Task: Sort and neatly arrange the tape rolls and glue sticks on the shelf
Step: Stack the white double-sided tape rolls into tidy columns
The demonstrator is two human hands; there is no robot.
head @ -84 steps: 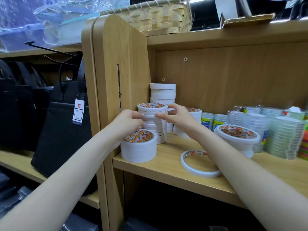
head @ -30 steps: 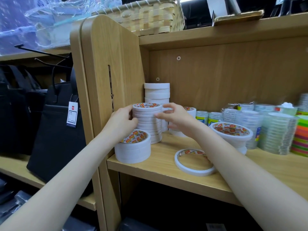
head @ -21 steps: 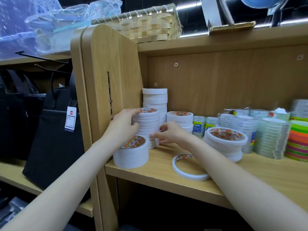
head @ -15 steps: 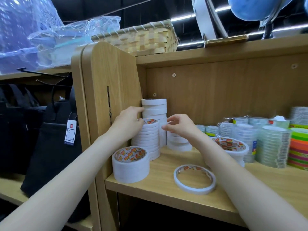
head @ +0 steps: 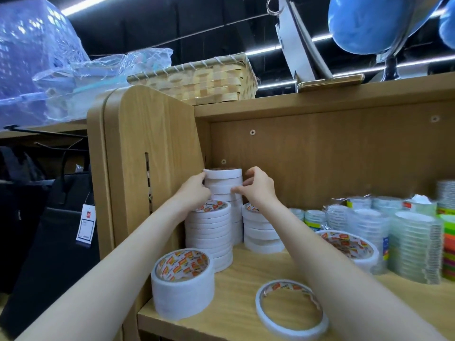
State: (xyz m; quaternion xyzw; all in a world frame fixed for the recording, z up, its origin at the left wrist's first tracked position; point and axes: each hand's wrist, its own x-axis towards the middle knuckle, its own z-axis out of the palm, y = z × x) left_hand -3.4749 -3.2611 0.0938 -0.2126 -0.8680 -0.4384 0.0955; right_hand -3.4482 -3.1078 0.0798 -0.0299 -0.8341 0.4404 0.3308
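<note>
A tall stack of white tape rolls (head: 223, 179) stands in the back left corner of the wooden shelf (head: 246, 274). My left hand (head: 194, 190) presses its left side and my right hand (head: 256, 187) holds its right side near the top. In front of it stands a shorter stack of thin white rolls (head: 209, 232), with another short stack (head: 261, 233) to its right. A wide white roll (head: 182, 286) sits at the front left corner. One thin roll (head: 290, 308) lies flat at the front. No glue sticks are visible.
A wide roll (head: 349, 249) and stacks of clear tape (head: 413, 247) fill the shelf's right side, with coloured rolls (head: 449, 247) at the edge. The shelf's side panel (head: 145, 168) stands left. A wicker basket (head: 199, 81) rests on top. Black bags (head: 49, 242) hang left.
Both hands rose from the shorter front stack to the tall stack in the back corner. The camera tilted upward.
</note>
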